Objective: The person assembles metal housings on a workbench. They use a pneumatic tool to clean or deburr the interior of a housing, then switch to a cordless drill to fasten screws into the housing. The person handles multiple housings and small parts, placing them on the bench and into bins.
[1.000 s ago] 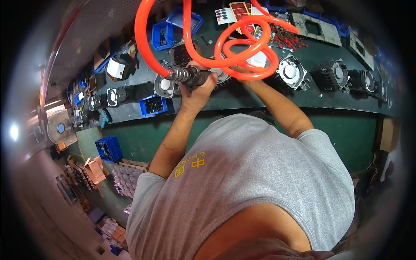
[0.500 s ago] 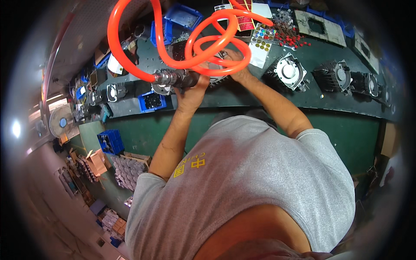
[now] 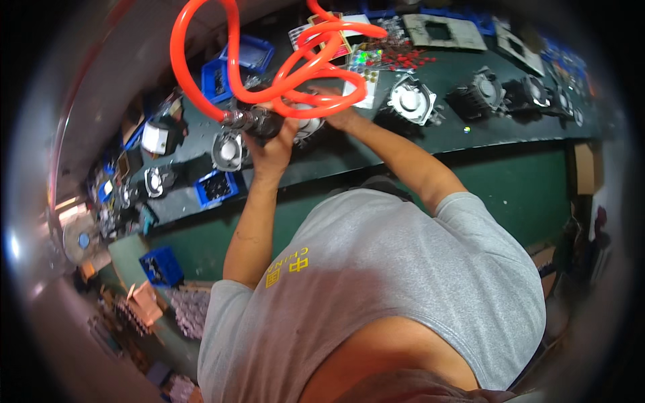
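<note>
My left hand (image 3: 271,160) is closed round the body of a dark pneumatic power tool (image 3: 269,123). A bright orange air hose (image 3: 179,57) runs from the tool's metal fitting and loops over the work. Under the loops, between my hands, is a finned metal housing (image 3: 310,129) with a pale round top, mostly hidden. My right hand (image 3: 344,118) reaches round the far right side of that housing, its fingers bent against it and partly covered by the hose. The tool's tip is hidden. Another metal housing (image 3: 228,150) stands just left of my left wrist.
Along the dark bench (image 3: 430,138), more housings stand to the right, the nearest one pale-topped (image 3: 410,101). A blue tray of small black parts (image 3: 216,188) sits at the front edge. Red-tipped pieces (image 3: 406,60), sticker sheets (image 3: 363,87) and a pale plate (image 3: 443,32) lie behind.
The whole view has turned and shifted, so the bench now slants up to the right. Both hands stay at the tool and the housing, and the hose loops have swung slightly.
</note>
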Tool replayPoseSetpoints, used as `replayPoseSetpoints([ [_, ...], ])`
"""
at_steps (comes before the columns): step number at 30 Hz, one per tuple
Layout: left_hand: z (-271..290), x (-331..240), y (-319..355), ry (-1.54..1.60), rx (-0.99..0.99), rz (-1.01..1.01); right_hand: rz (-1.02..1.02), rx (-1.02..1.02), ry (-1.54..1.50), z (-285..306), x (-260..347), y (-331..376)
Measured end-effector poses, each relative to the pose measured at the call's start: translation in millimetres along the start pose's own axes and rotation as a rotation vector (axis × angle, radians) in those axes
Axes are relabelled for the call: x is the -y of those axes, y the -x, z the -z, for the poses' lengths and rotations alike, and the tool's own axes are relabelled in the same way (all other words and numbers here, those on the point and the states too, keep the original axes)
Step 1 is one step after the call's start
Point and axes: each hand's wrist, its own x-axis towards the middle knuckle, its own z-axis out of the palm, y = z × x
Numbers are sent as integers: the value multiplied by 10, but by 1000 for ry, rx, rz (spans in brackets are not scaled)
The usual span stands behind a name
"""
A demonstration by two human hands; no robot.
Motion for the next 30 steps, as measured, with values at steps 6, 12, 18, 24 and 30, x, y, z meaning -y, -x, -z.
replayPoseSetpoints([
  [6,23,-180,-120,166,-115,78,-281,55,-108,95,-73,-28],
  [12,-116,-583,-273,255,-315,30,-426,-140,-136,635,516,299],
  [18,-615,-634,-223,604,-351,159,-258,-433,-126,1773,724,741],
  [24,-1513,-406,-161,541,-413,94,-331,-443,138,2532,6,1205],
  [30,-2107,-143,-48,65,-408,115,-527,-151,-136,2561,-441,1538],
])
